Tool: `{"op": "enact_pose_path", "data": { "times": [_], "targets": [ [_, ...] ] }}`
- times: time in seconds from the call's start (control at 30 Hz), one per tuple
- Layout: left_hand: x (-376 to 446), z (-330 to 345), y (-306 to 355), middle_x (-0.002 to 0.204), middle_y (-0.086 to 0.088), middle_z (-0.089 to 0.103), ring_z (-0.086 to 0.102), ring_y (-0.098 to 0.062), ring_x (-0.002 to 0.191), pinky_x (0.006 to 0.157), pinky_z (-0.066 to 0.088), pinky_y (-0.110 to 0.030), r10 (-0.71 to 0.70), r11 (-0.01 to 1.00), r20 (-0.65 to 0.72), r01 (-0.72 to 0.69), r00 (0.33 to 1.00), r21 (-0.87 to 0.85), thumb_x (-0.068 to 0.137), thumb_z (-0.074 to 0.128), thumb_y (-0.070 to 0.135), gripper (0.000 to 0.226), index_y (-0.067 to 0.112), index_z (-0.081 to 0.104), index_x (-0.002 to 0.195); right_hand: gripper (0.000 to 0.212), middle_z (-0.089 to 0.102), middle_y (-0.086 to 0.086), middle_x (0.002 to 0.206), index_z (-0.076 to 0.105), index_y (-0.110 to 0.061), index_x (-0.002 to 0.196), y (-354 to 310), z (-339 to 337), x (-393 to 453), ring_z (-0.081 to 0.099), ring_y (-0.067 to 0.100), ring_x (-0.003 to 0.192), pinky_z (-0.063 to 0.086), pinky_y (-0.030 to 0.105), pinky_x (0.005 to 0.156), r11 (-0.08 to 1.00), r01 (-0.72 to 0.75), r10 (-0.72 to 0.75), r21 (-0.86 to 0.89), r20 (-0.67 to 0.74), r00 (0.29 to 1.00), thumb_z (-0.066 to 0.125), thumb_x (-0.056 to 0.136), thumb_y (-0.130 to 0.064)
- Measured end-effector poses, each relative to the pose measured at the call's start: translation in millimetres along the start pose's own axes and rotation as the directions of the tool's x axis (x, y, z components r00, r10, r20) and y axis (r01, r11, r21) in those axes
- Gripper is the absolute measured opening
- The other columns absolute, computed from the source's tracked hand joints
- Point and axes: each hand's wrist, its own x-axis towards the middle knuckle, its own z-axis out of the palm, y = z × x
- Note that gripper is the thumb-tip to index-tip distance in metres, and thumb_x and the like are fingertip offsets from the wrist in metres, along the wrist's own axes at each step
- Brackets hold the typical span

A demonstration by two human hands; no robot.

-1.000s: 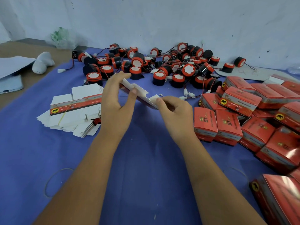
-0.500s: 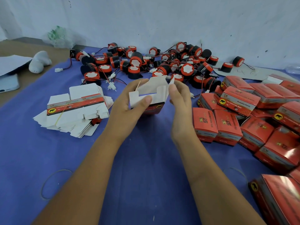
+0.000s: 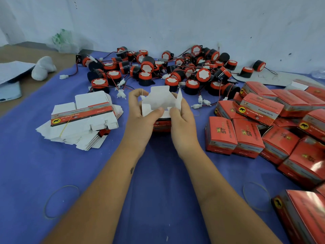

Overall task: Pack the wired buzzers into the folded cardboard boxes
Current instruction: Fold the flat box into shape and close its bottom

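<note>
Above the blue cloth (image 3: 158,182), the left hand (image 3: 140,113) and right hand (image 3: 182,118) both pinch a half-opened cardboard box (image 3: 159,103), thumbs pressing its white flaps, probably to square it up for filling. The wired buzzers (image 3: 158,69) lie heaped beyond, untouched. Whether the box's bottom is closed stays hidden behind the hands.
</note>
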Motion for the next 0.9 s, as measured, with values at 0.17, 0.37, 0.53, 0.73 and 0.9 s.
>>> {"op": "enact_pose_path", "data": {
  "times": [0.17, 0.37, 0.53, 0.73, 0.9],
  "targets": [
    [1, -1, 4, 0.128, 0.003, 0.065, 0.062, -0.020, 0.119, 0.097, 0.052, -0.038, -0.084, 0.987, 0.089, 0.096, 0.992, -0.131, 0.103, 0.033, 0.048, 0.034, 0.041, 0.055, 0.128, 0.052, 0.053, 0.000, 0.140, 0.042, -0.021, 0.144, 3, -1, 3, 0.052, 0.014, 0.120, 0.046, 0.016, 0.089, 0.999, -0.005, 0.005, -0.050, 0.004, 1.000, 0.032, 0.097, -0.001],
    [1, -1, 6, 0.141, 0.007, 0.056, 0.049, -0.013, 0.133, 0.116, 0.033, -0.047, -0.089, 0.994, 0.110, 0.094, 0.990, -0.045, 0.106, 0.035, 0.023, 0.035, 0.038, 0.054, 0.132, 0.052, 0.061, 0.002, 0.122, 0.050, -0.027, 0.131, 1, 1, 2, 0.046, -0.004, 0.057, 0.040, 0.010, 0.052, 1.000, -0.024, 0.023, -0.008, -0.026, 0.999, 0.031, 0.093, 0.003],
    [1, -3, 6, 0.142, 0.009, 0.054, 0.047, -0.011, 0.134, 0.117, 0.032, -0.045, -0.087, 0.994, 0.141, 0.096, 0.986, -0.058, 0.106, 0.034, 0.020, 0.037, 0.040, 0.052, 0.131, 0.046, 0.062, -0.005, 0.102, 0.055, -0.034, 0.111, 1, 2, 1, 0.048, -0.007, 0.057, 0.040, 0.008, 0.055, 0.999, -0.010, 0.012, 0.031, -0.048, 0.999, 0.032, 0.094, 0.003],
    [1, -8, 4, 0.140, 0.003, 0.057, 0.049, -0.019, 0.134, 0.117, 0.031, -0.050, -0.076, 0.988, 0.211, 0.102, 0.975, -0.116, 0.105, 0.037, 0.019, 0.037, 0.040, 0.057, 0.128, 0.021, 0.065, -0.012, 0.082, 0.060, -0.029, 0.086, -3, 9, 4, 0.059, -0.010, 0.062, 0.046, 0.010, 0.054, 0.985, -0.054, 0.078, 0.165, -0.142, 0.987, 0.050, 0.101, -0.019],
    [0, -8, 4, 0.134, 0.009, 0.062, 0.054, -0.013, 0.128, 0.110, 0.041, -0.037, -0.072, 0.989, 0.208, 0.096, 0.976, -0.110, 0.099, 0.043, 0.021, 0.036, 0.043, 0.063, 0.120, 0.020, 0.065, -0.005, 0.083, 0.062, -0.025, 0.083, -3, 15, 3, 0.060, 0.006, 0.071, 0.050, 0.019, 0.060, 0.974, -0.067, 0.115, 0.216, -0.216, 0.970, 0.052, 0.099, -0.018]
  ]
}}
